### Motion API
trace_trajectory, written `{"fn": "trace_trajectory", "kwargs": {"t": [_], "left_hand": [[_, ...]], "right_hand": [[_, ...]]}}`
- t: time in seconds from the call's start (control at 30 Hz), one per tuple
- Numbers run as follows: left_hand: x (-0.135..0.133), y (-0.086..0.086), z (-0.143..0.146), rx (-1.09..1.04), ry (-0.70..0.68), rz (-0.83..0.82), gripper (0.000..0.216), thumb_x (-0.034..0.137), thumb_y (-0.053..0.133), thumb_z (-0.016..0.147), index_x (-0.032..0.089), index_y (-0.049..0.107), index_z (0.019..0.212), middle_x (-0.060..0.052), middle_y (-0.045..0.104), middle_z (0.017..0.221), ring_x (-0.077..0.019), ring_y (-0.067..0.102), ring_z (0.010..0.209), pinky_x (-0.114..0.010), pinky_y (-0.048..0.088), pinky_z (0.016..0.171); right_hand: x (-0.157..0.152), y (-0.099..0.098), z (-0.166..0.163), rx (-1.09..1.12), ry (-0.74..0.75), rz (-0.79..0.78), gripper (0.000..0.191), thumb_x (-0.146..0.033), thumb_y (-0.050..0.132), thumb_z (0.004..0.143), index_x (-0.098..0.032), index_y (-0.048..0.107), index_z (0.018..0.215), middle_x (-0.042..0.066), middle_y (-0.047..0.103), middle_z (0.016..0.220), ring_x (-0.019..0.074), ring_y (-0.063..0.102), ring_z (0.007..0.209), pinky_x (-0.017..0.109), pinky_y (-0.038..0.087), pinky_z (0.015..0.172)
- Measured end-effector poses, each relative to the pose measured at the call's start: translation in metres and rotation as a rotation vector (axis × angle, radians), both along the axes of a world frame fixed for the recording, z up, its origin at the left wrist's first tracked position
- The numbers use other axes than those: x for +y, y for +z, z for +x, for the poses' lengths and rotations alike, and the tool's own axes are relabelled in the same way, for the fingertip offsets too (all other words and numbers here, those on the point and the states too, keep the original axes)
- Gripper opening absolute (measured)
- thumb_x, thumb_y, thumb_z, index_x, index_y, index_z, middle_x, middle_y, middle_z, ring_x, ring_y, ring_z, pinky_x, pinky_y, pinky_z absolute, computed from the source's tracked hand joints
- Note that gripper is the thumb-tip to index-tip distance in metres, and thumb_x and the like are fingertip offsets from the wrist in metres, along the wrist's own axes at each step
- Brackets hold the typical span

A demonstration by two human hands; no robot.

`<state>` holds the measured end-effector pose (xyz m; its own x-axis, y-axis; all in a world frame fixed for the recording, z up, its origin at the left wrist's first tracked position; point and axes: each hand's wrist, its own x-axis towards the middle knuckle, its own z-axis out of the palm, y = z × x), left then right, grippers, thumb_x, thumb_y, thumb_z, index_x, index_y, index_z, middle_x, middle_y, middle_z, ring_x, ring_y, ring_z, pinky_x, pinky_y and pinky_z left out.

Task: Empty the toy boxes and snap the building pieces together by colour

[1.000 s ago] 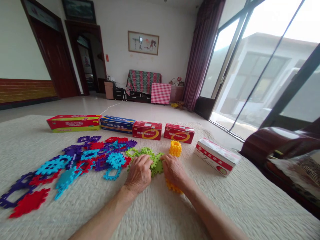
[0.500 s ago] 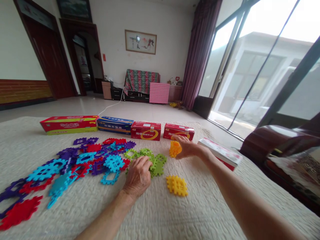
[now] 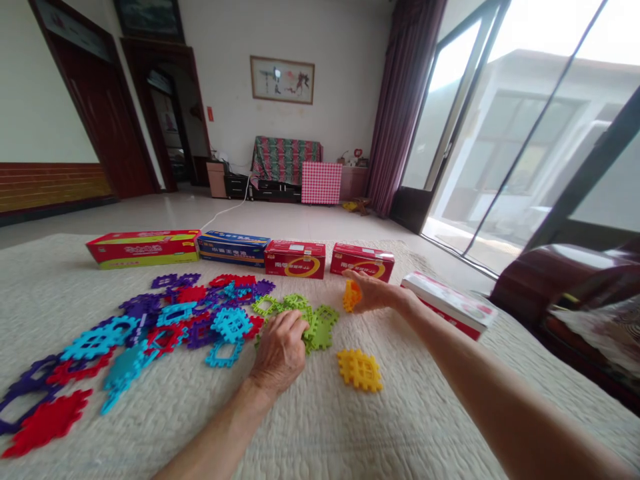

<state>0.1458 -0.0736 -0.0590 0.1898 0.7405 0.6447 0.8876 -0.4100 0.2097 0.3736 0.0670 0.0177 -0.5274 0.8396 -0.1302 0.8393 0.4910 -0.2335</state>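
Observation:
My left hand (image 3: 281, 348) lies over the near edge of a pile of green interlocking plastic building pieces (image 3: 324, 327), its fingers curled down onto them. The fingertips are partly hidden, but they close on a green piece. Further right and forward, my right hand (image 3: 374, 292) grips an orange building piece (image 3: 351, 296) between thumb and fingers, just in front of a red box (image 3: 362, 257). Closer to me, a yellow building piece (image 3: 360, 371) with a window pattern rests flat on the quilted mat (image 3: 320, 427).
Purple, red and light-blue building pieces (image 3: 231, 324) spread across the left. A red-and-green box (image 3: 145, 249), a blue box (image 3: 234, 249) and another red box (image 3: 294, 260) stand in a row behind. A white-and-red box (image 3: 448, 301) sits beyond my right forearm.
The view has shifted slightly. My right hand has turned a little around the orange piece, hiding more of it. The left hand stays on the green pieces.

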Motion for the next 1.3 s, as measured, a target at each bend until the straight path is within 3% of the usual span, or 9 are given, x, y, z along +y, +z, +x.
{"fn": "trace_trajectory", "kwargs": {"t": [0.23, 0.33, 0.67, 0.8, 0.9, 1.0, 1.1, 1.2, 1.3], "left_hand": [[-0.001, 0.002, 0.0, 0.009, 0.001, -0.015, 0.034, 0.0, 0.044, 0.069, 0.017, 0.066, 0.088, -0.008, 0.065, 0.107, -0.024, 0.055, 0.105, -0.042, 0.045, 0.095], [-0.001, 0.001, 0.001, 0.0, -0.004, -0.013, 0.035, 0.0, 0.043, 0.069, 0.017, 0.066, 0.089, -0.008, 0.064, 0.108, -0.0233, 0.055, 0.105, -0.04, 0.047, 0.095], [-0.001, 0.002, 0.001, -0.024, -0.018, -0.029, 0.034, -0.001, 0.044, 0.068, 0.017, 0.065, 0.088, -0.008, 0.063, 0.105, -0.0234, 0.054, 0.106, -0.039, 0.047, 0.095], [-0.002, 0.003, 0.001, -0.024, -0.028, -0.041, 0.034, -0.002, 0.044, 0.068, 0.017, 0.064, 0.088, -0.008, 0.063, 0.106, -0.0229, 0.053, 0.106, -0.039, 0.047, 0.095], [-0.002, 0.003, 0.0, -0.023, -0.034, -0.041, 0.034, -0.002, 0.044, 0.068, 0.016, 0.064, 0.088, -0.009, 0.063, 0.107, -0.0229, 0.053, 0.106, -0.039, 0.046, 0.096], [-0.001, 0.002, 0.001, -0.032, -0.023, -0.042, 0.035, -0.002, 0.044, 0.068, 0.016, 0.065, 0.09, -0.009, 0.063, 0.109, -0.0235, 0.053, 0.107, -0.04, 0.046, 0.096], [-0.001, 0.003, 0.001, -0.04, -0.019, -0.054, 0.034, -0.001, 0.045, 0.069, 0.016, 0.065, 0.09, -0.008, 0.063, 0.109, -0.0236, 0.053, 0.107, -0.04, 0.046, 0.095], [0.0, 0.003, 0.001, -0.036, -0.022, -0.062, 0.033, -0.001, 0.045, 0.069, 0.017, 0.065, 0.089, -0.008, 0.063, 0.107, -0.0233, 0.053, 0.107, -0.039, 0.047, 0.095], [0.0, 0.003, 0.001, -0.03, -0.022, -0.055, 0.033, -0.001, 0.045, 0.07, 0.017, 0.064, 0.09, -0.008, 0.063, 0.106, -0.0234, 0.053, 0.108, -0.039, 0.047, 0.095]], "right_hand": [[0.0, 0.002, -0.002, -0.007, 0.008, -0.05, 0.107, -0.023, 0.078, 0.054, -0.024, 0.025, 0.147, 0.013, 0.044, 0.143, 0.0366, 0.044, 0.129, 0.044, 0.039, 0.106], [0.001, -0.004, 0.0, 0.011, 0.021, 0.035, 0.105, -0.021, 0.077, 0.055, -0.02, 0.026, 0.147, 0.014, 0.05, 0.138, 0.0355, 0.051, 0.122, 0.041, 0.042, 0.102], [0.005, -0.018, 0.005, 0.097, 0.194, 0.163, 0.087, -0.015, 0.07, 0.057, -0.017, 0.041, 0.139, 0.013, 0.051, 0.135, 0.0326, 0.054, 0.118, 0.036, 0.042, 0.1], [0.009, -0.019, 0.006, 0.09, 0.199, 0.163, 0.091, -0.017, 0.069, 0.058, -0.02, 0.037, 0.143, 0.013, 0.053, 0.132, 0.0328, 0.054, 0.118, 0.042, 0.043, 0.101], [0.006, -0.012, 0.007, 0.065, 0.178, 0.187, 0.097, -0.018, 0.071, 0.056, -0.018, 0.032, 0.145, 0.016, 0.046, 0.139, 0.035, 0.045, 0.127, 0.046, 0.039, 0.105], [-0.018, 0.001, 0.011, 0.118, 0.176, 0.27, 0.096, -0.023, 0.072, 0.058, -0.021, 0.032, 0.145, 0.013, 0.034, 0.149, 0.0364, 0.032, 0.136, 0.053, 0.032, 0.109], [-0.065, 0.007, 0.016, 0.277, 0.219, 0.308, 0.081, -0.025, 0.064, 0.071, -0.028, 0.031, 0.145, 0.008, 0.035, 0.15, 0.0312, 0.032, 0.137, 0.053, 0.029, 0.111], [-0.117, 0.0, 0.018, 0.376, 0.35, 0.17, 0.065, -0.03, 0.059, 0.081, -0.032, 0.035, 0.141, 0.007, 0.045, 0.142, 0.0268, 0.044, 0.129, 0.048, 0.037, 0.107], [-0.15, -0.012, 0.013, 0.313, 0.482, 0.018, 0.071, -0.038, 0.069, 0.074, -0.03, 0.04, 0.139, 0.01, 0.048, 0.137, 0.0284, 0.047, 0.125, 0.047, 0.042, 0.103]]}}
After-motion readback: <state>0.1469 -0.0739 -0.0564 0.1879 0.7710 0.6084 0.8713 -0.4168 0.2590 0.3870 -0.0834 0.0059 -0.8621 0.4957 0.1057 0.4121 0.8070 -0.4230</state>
